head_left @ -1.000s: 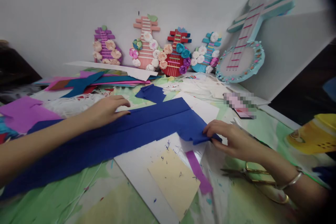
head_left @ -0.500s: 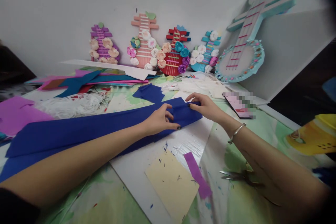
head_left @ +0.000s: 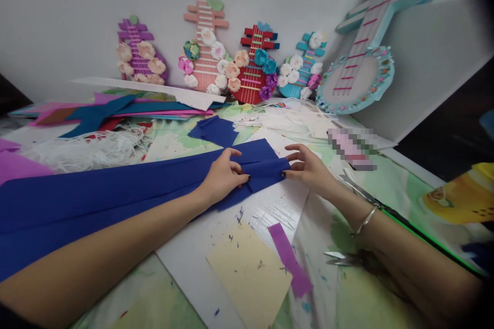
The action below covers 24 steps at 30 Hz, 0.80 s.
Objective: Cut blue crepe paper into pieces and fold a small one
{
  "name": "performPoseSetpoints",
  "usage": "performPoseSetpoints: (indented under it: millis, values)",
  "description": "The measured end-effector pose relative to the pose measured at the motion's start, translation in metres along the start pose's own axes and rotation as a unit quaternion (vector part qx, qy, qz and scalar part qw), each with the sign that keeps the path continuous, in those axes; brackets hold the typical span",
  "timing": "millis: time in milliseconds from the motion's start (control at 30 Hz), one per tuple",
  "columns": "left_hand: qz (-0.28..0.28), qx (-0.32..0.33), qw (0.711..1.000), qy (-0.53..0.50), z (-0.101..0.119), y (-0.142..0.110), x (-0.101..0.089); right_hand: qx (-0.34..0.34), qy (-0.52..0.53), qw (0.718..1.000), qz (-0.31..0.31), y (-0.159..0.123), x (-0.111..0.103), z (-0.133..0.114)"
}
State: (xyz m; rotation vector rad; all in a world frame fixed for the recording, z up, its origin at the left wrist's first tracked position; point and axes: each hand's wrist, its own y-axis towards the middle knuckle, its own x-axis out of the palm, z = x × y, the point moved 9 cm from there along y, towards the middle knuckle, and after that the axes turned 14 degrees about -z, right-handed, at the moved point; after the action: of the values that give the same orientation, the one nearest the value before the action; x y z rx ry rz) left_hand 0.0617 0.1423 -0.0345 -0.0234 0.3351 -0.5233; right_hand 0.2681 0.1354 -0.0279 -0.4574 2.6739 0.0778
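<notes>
- Head view: two bare hands work over one long, folded blue sheet [head_left: 116, 185], lying across the surface [head_left: 154, 288] and partly over one white board [head_left: 185, 252].
- The left hand [head_left: 223, 177] rests on the sheet, thumb and index finger apart.
- The right hand [head_left: 311, 168] meets its right end; whether those fingers pinch it, one cannot tell.
- Nearer: one cream card [head_left: 250, 272], one purple strip [head_left: 289, 259] just beside it.
- Beyond: one smaller blue piece [head_left: 214, 131].
- Against the wall: four small flower-trimmed instrument models [head_left: 252, 85], one larger pale-blue one [head_left: 357, 79] at right.
</notes>
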Motion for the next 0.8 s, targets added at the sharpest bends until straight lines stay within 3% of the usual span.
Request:
performPoseSetpoints:
  millis: [233, 500, 800]
  values:
    - [-0.043, 0.008, 0.999, 0.025, 0.0, -0.0001, 0.0062, 0.007, 0.018, 1.0, 0.021, -0.004, -0.006, 0.012]
    - [-0.031, 0.026, 0.997, 0.068, 0.0017, 0.0023, 0.0074, 0.004, 0.02, 1.0, 0.016, -0.006, -0.0072, 0.0124]
    - [-0.064, 0.033, 0.995, 0.066, 0.0027, 0.0039, 0.009, -0.001, 0.054, 0.998, -0.018, -0.0093, -0.0012, 0.0034]
